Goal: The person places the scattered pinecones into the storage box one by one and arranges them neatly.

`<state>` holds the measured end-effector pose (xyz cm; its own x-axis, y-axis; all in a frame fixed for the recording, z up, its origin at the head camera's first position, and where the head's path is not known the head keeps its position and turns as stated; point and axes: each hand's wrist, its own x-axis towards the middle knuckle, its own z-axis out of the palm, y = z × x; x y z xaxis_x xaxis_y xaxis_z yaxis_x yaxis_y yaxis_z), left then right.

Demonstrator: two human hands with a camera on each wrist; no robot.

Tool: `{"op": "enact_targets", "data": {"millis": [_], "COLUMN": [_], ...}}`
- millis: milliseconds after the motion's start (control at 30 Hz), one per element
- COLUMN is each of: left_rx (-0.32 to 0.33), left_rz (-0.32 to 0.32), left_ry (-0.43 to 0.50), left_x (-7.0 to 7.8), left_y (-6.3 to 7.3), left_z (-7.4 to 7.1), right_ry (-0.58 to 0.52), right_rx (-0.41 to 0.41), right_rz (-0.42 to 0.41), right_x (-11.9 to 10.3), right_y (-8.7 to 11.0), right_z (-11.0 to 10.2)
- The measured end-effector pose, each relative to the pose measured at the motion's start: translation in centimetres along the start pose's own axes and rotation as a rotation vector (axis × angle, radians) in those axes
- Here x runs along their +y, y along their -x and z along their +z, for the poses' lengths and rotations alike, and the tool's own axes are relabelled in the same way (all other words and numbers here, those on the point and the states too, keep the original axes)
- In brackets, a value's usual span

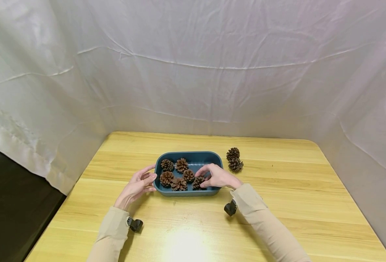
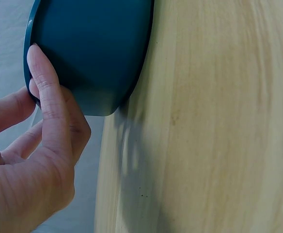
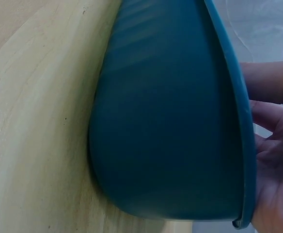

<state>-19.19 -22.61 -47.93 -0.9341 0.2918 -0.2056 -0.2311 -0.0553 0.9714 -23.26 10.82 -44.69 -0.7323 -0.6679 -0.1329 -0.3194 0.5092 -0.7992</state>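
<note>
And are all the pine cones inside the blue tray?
No, two pine cones are on the table, outside the blue tray to its right.

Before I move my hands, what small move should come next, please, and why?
I would probably loosen your right hand and leave its pine cone in the tray: that cone is already within the rim, your left hand holds the tray's left end, and two other cones lie outside on the table, so this hand may be wanted there.
</note>
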Motion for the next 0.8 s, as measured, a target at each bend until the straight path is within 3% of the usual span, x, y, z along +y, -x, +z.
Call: {"op": "enact_targets", "data": {"millis": [800], "left_rx": [0.002], "left_rz": [0.005], "left_ry": [0.007], "left_x": [0.04], "left_y": [-0.04], "left_z": [0.09], "right_ry": [-0.012], "right_rx": [0.004], "right_rz": [0.003], "right_x": [0.09], "right_y": [0.06], "right_z": [0.08]}}
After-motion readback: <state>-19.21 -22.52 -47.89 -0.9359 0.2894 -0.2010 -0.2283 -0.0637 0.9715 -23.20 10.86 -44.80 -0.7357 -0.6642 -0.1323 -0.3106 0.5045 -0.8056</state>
